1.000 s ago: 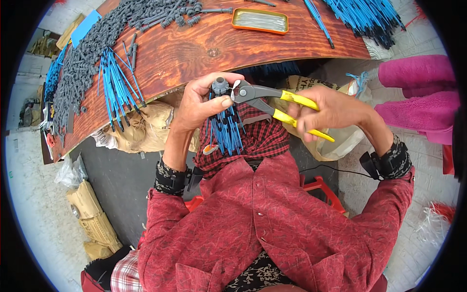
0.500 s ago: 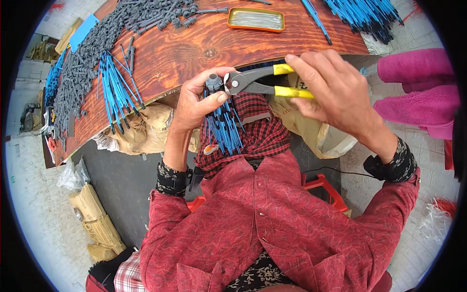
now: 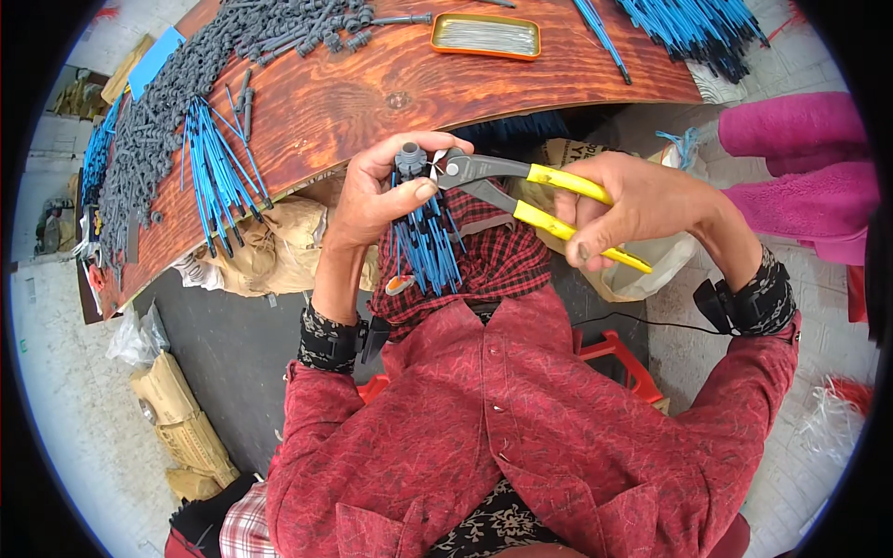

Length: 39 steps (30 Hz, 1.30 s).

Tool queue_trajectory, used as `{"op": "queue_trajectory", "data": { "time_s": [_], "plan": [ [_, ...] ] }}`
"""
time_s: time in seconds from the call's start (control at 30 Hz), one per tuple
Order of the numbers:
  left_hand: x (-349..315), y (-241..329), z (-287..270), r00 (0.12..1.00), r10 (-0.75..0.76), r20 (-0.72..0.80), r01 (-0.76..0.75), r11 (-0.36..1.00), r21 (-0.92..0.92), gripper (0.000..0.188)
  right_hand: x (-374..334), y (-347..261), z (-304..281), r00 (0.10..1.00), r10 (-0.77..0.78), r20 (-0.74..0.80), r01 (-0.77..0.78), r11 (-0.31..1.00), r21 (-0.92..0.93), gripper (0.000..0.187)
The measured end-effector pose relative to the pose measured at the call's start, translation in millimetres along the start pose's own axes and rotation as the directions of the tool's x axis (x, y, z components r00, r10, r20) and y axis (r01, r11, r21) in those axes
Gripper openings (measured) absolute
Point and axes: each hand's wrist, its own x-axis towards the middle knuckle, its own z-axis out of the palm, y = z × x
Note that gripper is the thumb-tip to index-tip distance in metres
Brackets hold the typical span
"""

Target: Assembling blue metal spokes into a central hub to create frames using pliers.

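My left hand (image 3: 372,191) is closed around a dark grey ringed plastic fitting (image 3: 409,163), with thumb and forefinger on either side of its open top. Below it hangs a bundle of thin blue rods (image 3: 428,249) with black ends. My right hand (image 3: 646,200) holds yellow-handled pliers (image 3: 567,181), whose handles are spread apart. Their dark head meets a small shiny whitish piece (image 3: 435,166) beside the fitting, near my left fingertips. Whether the jaws are closed on that piece, I cannot tell.
On the wooden table (image 3: 316,130) are a heap of grey fittings (image 3: 177,102), blue rods (image 3: 219,167) and a tin of thin silvery pins (image 3: 486,37). More blue rods (image 3: 693,33) are at the far right. Magenta towels (image 3: 791,139) hang at right; paper sacks (image 3: 270,242) sit under the table.
My right hand has shifted its hold, with the thumb now on the lower handle. The pliers have tilted so their handles slope down to the right. My left hand has barely moved.
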Motion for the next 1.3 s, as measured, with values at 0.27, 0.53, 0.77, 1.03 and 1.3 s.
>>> {"op": "queue_trajectory", "data": {
  "time_s": [0.27, 0.53, 0.77, 1.03, 1.3],
  "plan": [
    [-2.1, -7.6, -5.2, 0.997, 0.02, 0.077, -0.014, 0.997, -0.078, 0.046, 3.6, 15.2, -1.7, 0.975, 0.107, 0.194, -0.147, 0.968, 0.203, 0.044],
    [2.0, -7.8, -4.9, 1.0, 0.016, -0.002, -0.016, 0.998, -0.068, 0.041, -2.0, 10.4, 21.3, 0.766, -0.494, -0.411, 0.102, 0.725, -0.681, 0.052],
    [-0.9, -3.4, -2.0, 0.999, -0.036, -0.003, 0.035, 0.996, -0.079, 0.051, -13.4, -9.7, 6.4, 0.992, 0.122, 0.004, -0.122, 0.981, 0.151, 0.056],
    [-4.8, -8.0, -9.9, 0.991, -0.113, -0.067, 0.108, 0.992, -0.073, 0.057, -4.4, 16.3, 5.9, 0.994, 0.022, -0.104, -0.003, 0.984, 0.18, 0.052],
    [-1.5, -9.2, -5.3, 0.994, -0.073, -0.081, 0.065, 0.994, -0.09, 0.055, -15.0, 4.0, 12.9, 0.867, -0.351, -0.354, 0.08, 0.8, -0.595, 0.06]
  ]
}}
